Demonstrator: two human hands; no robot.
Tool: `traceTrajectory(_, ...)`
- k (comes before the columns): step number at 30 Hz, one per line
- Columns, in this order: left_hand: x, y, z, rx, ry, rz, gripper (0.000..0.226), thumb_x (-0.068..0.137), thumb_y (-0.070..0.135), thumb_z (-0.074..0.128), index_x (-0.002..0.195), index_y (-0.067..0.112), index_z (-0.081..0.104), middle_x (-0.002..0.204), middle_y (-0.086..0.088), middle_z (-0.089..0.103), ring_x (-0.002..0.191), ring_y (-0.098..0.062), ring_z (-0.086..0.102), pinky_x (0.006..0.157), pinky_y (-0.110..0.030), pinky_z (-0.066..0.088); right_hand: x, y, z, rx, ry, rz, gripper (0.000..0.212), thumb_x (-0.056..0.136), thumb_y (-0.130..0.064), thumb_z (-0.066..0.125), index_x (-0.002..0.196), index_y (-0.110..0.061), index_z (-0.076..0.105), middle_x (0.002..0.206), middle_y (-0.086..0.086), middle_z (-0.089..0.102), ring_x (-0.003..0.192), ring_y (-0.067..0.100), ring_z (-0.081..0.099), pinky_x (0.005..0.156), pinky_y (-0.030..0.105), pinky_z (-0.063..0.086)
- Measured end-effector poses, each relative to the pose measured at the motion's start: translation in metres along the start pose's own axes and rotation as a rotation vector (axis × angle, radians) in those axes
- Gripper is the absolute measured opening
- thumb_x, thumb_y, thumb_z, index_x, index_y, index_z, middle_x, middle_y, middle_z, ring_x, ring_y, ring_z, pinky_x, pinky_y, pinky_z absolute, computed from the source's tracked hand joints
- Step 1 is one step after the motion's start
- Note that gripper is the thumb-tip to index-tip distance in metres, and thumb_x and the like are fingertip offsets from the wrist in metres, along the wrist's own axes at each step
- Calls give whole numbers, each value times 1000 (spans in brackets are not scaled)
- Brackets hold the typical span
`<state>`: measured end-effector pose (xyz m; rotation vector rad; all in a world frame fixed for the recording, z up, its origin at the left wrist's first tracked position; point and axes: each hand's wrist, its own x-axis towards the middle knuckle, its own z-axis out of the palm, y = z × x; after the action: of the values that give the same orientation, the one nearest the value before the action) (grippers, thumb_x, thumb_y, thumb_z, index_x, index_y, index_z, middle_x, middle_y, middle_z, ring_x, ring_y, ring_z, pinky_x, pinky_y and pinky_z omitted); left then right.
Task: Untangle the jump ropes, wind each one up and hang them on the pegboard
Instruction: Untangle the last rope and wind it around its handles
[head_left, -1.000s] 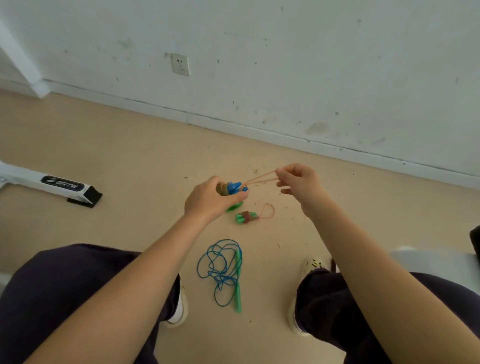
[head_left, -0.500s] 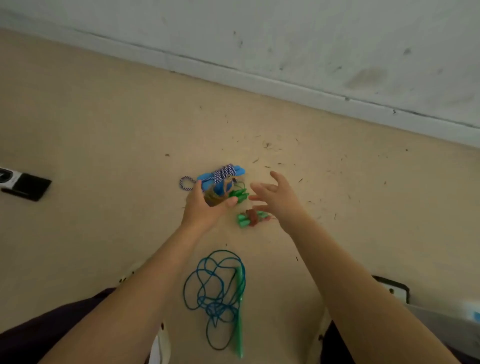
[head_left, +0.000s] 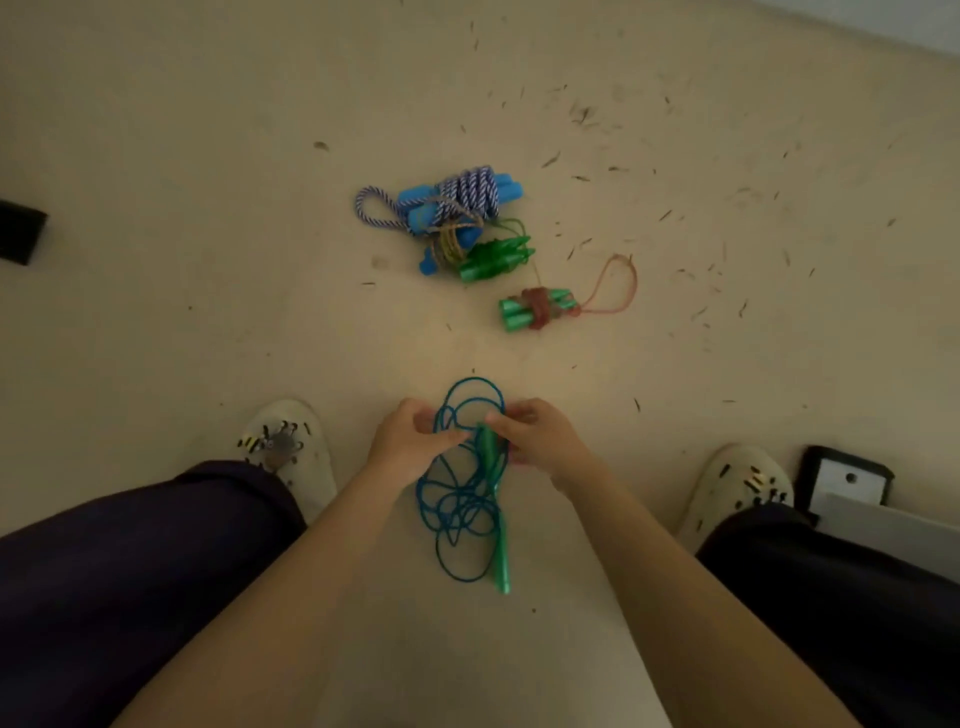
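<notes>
I see both hands down on the loose blue jump rope (head_left: 460, 499), which lies tangled on the tan floor (head_left: 182, 260) between the white shoes. My left hand (head_left: 410, 441) curls its fingers round the cord, my right hand (head_left: 535, 439) pinches a green handle (head_left: 488, 447). Three wound ropes lie farther ahead: a blue-and-white braided rope (head_left: 467, 195), a green-handled bundle (head_left: 493, 257) touching it, and a red-corded bundle (head_left: 537, 309) just beside.

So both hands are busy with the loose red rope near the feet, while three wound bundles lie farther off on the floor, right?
Not quite: the loose rope in both hands, left hand and right hand, is blue with green handles, not red, as the head view shows. The rest stands: it lies near the feet, with wound bundles farther off on the floor.
</notes>
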<state>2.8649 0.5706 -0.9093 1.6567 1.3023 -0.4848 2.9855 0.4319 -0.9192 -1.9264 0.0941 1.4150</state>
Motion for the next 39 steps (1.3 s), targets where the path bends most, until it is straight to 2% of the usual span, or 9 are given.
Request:
traceTrajectory(4, -1, 8, -6, -59, -304, 47, 34, 79, 32, 82, 106, 14, 71, 77, -1, 66, 48, -10, 53, 49, -26, 44, -11, -7, 1, -16, -86, -67, 15, 85, -21, 76, 77, -11, 69, 61, 6, 61, 56, 17, 57, 61, 34, 50)
traceTrajectory(13, -101, 91, -63, -152, -570, 226, 53, 76, 21, 85, 123, 23, 59, 72, 4, 55, 62, -10, 55, 60, -24, 46, -130, -81, -51, 195, -238, -230, 11, 94, -14, 64, 84, -9, 66, 70, 5, 59, 57, 13, 62, 60, 26, 56)
traceTrajectory(16, -156, 113, -83, -99, -461, 404, 65, 55, 43, 90, 113, 28, 64, 89, 4, 62, 86, -12, 60, 79, -26, 46, -194, -106, -62, 183, -280, -340, 11, 95, -12, 61, 98, -2, 65, 76, 7, 64, 67, 15, 66, 68, 29, 58)
traceTrajectory(20, -234, 131, -109, -67, -161, 629, 57, 65, 33, 92, 112, 23, 62, 108, 12, 60, 94, 2, 55, 71, -5, 40, -287, -133, -67, 177, -302, -511, 10, 95, -4, 58, 100, 4, 62, 84, 14, 66, 76, 21, 67, 77, 33, 60)
traceTrajectory(23, -284, 135, -122, -93, 103, 801, 78, 41, 65, 83, 104, 23, 61, 110, 0, 62, 99, -16, 60, 74, -20, 44, -353, -145, -67, 237, -289, -662, 12, 97, -4, 54, 92, -1, 64, 83, 13, 71, 80, 26, 68, 90, 44, 54)
traceTrajectory(28, -364, 131, -134, -268, 515, 1092, 78, 46, 62, 78, 111, 26, 51, 115, 5, 49, 103, -12, 51, 78, -26, 46, -439, -157, -67, 388, -320, -852, 12, 97, -3, 49, 98, 1, 60, 87, 18, 70, 87, 27, 71, 81, 34, 59)
traceTrajectory(31, -395, 133, -140, -310, 175, 1067, 53, 60, 53, 80, 101, 22, 63, 105, 9, 66, 95, -5, 62, 81, -23, 49, -474, -163, -64, 459, -355, -919, 10, 95, -3, 50, 97, 2, 59, 86, 13, 67, 88, 27, 72, 83, 34, 59)
traceTrajectory(34, -413, 134, -142, -305, -173, 1043, 16, 93, 14, 68, 91, -2, 64, 74, -3, 71, 65, -9, 66, 68, -20, 50, -493, -168, -64, 448, -294, -981, 11, 96, -1, 50, 90, -1, 59, 79, 9, 68, 84, 25, 73, 87, 37, 59)
traceTrajectory(39, -404, 118, -169, -203, -210, 946, 23, 100, 14, 55, 82, 5, 66, 60, -7, 63, 56, -19, 59, 68, -33, 51, -486, -163, -92, 181, 198, -941, 15, 99, -5, 54, 84, -4, 58, 79, 14, 66, 65, 17, 70, 62, 27, 59)
